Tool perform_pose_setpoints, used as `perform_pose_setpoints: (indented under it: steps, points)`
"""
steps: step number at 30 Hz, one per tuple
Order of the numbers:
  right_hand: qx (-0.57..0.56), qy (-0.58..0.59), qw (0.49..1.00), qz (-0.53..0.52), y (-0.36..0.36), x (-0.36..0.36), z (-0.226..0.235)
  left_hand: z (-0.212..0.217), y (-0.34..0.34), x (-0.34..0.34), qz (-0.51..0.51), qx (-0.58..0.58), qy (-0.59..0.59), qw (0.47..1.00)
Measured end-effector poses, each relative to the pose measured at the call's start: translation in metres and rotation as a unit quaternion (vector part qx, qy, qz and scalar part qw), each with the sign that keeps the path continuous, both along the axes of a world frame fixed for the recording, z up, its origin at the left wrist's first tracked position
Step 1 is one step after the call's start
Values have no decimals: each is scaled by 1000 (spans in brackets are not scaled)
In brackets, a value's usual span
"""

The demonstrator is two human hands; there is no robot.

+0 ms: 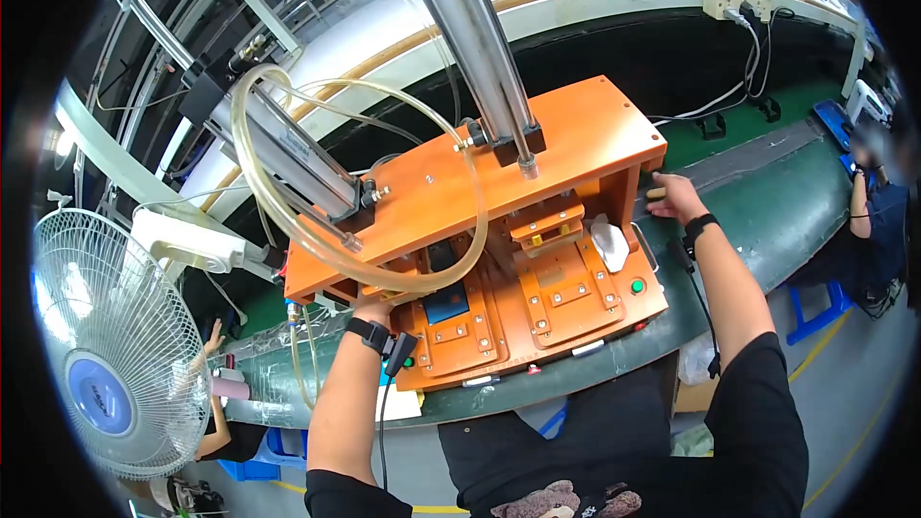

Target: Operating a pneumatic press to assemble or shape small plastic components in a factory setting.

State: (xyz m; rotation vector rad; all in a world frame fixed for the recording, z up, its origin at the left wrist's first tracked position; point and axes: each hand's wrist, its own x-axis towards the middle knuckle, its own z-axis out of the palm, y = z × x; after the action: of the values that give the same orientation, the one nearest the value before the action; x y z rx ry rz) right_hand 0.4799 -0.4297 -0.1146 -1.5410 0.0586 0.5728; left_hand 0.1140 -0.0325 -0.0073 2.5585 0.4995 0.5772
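Now the left hand (372, 308) reaches in at the left bay of the orange press (566, 125), its grip hidden from view, beside a dark blue piece (445, 304) lying on the left fixture (460, 333); the right hand (679, 197) is just off the press's right side, fingers part-curled, hold unclear. Looks like seating; next probably calls for squaring that piece. Counting: one press, two cylinders (470, 29), two fixtures, two green buttons (637, 286), one fan (99, 391).

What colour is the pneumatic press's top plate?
The top plate is orange, clearest in the head view.
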Motion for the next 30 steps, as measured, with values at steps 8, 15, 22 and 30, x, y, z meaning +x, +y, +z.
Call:
perform_pose_setpoints:
  steps: [8, 15, 22, 30]
  points:
    - [-90, -110, 990, 15, -8, 14, -31, -11, -7, -27, 18, 209, 30, 977]
    - [-108, -134, 985, -7, -3, 14, -36, -11, -4, -37, -2, 389, 46, 920]
    - [-117, -152, 981, -9, -4, 12, -38, -13, 7, -24, 8, 527, 64, 847]
    - [-103, -155, 982, -22, -2, 9, -37, -19, 16, -33, -11, 519, 88, 850]
